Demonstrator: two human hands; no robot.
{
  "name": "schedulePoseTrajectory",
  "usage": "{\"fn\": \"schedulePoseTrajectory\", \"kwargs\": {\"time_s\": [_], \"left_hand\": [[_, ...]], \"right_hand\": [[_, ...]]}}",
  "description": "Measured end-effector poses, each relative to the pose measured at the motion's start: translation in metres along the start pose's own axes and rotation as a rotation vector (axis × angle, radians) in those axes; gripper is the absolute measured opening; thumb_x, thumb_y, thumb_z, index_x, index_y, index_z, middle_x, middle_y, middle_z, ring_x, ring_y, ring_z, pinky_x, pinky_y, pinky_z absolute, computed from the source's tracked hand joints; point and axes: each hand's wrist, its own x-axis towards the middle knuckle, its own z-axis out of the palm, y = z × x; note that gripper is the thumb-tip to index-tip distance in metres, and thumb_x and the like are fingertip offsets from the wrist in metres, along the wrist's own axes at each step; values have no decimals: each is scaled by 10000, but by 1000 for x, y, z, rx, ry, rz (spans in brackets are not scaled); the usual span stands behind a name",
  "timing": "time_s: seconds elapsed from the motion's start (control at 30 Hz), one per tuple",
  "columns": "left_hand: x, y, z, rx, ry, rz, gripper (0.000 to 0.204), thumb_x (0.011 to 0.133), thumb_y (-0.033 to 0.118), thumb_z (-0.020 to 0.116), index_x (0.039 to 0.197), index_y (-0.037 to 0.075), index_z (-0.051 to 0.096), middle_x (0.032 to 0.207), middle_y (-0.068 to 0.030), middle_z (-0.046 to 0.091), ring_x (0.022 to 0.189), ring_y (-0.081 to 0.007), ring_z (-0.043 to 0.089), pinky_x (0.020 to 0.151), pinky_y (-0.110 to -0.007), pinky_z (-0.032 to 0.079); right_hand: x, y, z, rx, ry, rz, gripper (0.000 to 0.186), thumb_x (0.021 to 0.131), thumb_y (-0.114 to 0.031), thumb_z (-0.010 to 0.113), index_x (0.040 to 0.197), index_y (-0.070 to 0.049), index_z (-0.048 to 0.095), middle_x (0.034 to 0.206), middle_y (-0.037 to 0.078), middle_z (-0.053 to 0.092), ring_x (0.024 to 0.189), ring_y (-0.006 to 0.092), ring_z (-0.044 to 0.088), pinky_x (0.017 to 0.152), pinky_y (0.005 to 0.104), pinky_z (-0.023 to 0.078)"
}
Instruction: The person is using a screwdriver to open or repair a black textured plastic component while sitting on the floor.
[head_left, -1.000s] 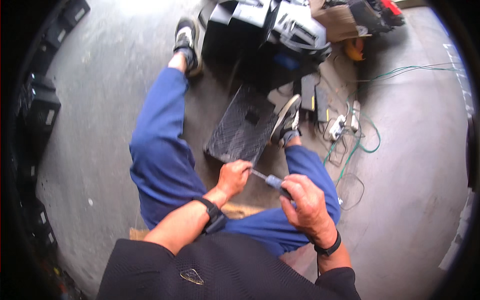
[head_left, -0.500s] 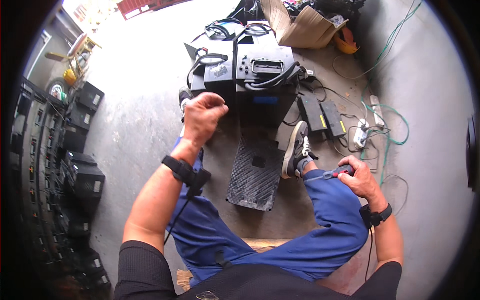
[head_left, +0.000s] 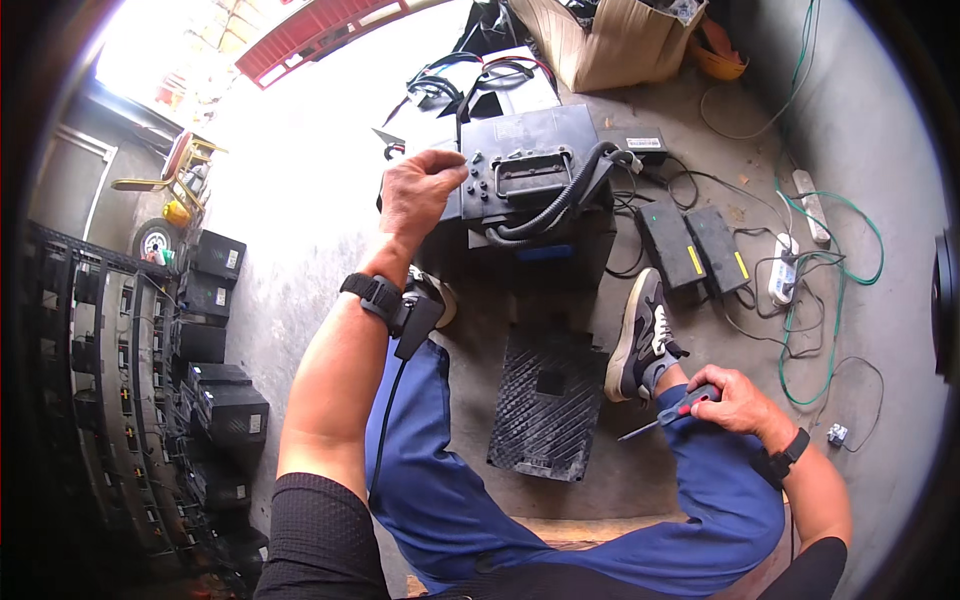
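Note:
In front of me stands a black battery box (head_left: 545, 128) with a metal handle and thick corrugated cables on its front panel. My left hand (head_left: 418, 198) is over the panel's left part, close to several small black knobs or plugs. Its thumb and fingers are pinched together; whatever may be between them is too small to make out. Over my right thigh, my right hand (head_left: 738, 402) is closed round the red and grey handle of a screwdriver (head_left: 668, 418), whose shaft points down and to the left. A dark ribbed plate (head_left: 545, 425) lies on the floor between my feet.
Two black power bricks (head_left: 690, 250) lie right of the box, near white power strips (head_left: 783, 270) and a loose green cable (head_left: 835, 360). Behind stands an open cardboard box (head_left: 620, 45). Several black boxes (head_left: 228, 405) line the left beside a dark rack (head_left: 110, 370).
My left hand has moved forward and right to the box's panel, its fingers still pinched. The screwdriver now tilts further downward in my right hand. The whole view has shifted.

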Motion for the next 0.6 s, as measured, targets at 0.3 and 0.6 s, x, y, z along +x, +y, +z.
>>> {"fn": "schedulePoseTrajectory", "kwargs": {"time_s": [0.3,0.6], "left_hand": [[15,23,28,399,-57,37,224,865,136,779,1074,60,797,954,-77,799,882,-140,736,835,-292,567],[18,14,36,509,-22,135,236,855,101,735,1085,64,776,955,-138,772,919,-301,743,861,-400,570]], "right_hand": [[6,-6,6,46,-67,-25,313,814,-168,764,1107,-66,722,768,4,645,700,89,556,631,295,466],[4,-11,7,55,-88,-58,299,829,-148,757,1115,-72,714,767,-18,624,676,72,525,611,281,442]]}}
